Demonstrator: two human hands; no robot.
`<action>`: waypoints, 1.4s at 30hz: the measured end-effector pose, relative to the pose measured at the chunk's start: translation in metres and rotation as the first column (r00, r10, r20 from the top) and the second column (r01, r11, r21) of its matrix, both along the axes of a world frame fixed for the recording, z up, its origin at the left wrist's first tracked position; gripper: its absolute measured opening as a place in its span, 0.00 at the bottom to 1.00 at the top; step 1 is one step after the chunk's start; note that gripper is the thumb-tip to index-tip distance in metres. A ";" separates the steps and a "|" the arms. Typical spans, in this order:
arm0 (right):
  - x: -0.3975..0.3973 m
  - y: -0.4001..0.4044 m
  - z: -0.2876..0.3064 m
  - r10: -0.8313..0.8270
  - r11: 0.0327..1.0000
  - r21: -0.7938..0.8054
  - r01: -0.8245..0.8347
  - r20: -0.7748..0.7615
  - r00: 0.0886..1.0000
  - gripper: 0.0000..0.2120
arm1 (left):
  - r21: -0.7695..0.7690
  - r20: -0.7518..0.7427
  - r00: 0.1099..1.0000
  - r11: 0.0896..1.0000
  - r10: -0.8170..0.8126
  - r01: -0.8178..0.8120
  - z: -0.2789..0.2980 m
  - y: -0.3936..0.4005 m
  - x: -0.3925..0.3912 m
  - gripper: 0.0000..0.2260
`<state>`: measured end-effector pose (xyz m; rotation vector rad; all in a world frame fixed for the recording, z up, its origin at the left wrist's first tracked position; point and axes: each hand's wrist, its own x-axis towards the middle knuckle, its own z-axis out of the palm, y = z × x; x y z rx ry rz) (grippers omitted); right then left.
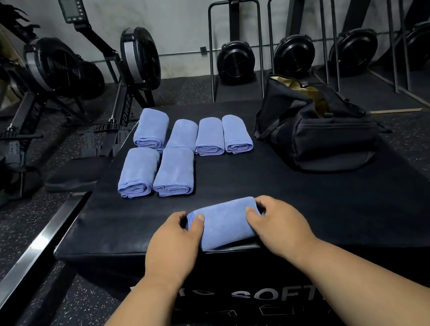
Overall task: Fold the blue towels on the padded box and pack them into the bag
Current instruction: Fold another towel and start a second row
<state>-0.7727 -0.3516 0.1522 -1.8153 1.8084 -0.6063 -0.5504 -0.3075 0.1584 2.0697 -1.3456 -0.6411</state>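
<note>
Both hands grasp a folded blue microfibre towel (224,222) at the near edge of the black padded box (313,207).

Left hand (177,238) and right hand (279,224) pinch its two ends; the cloth looks light, soft and limp, best carried by both ends so the folds hold, towards the black fabric bag (315,127) at upper right.

Bare padded box (235,176) top between folded towels (174,173) and bag (316,132); both flank path.
</note>
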 end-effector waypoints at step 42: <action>-0.015 -0.033 0.005 -0.064 0.987 -0.064 0.147 0.684 0.726 0.16 | 0.024 -0.822 0.566 0.998 0.057 -0.064 0.042 -0.081 -0.035 0.03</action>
